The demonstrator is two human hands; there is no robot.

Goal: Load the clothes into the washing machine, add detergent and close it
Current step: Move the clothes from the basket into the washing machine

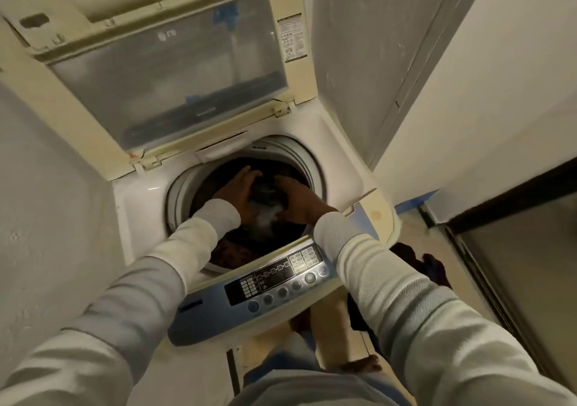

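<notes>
A white top-loading washing machine [140, 205] stands below me with its lid [175, 71] folded up against the back. Both my hands are inside the drum opening. My left hand [237, 190] and my right hand [299, 199] lie with fingers spread on either side of a dark garment [265, 196] and press it onto the dark clothes [234, 252] that fill the drum. A blurred pale patch shows on the garment between my hands. No detergent container is in view.
The control panel [274, 277] with buttons and dials runs along the machine's front edge. Dark clothes [434, 268] lie on the floor right of the machine. Walls close in on both sides, and a dark-framed door [515, 249] stands at the right.
</notes>
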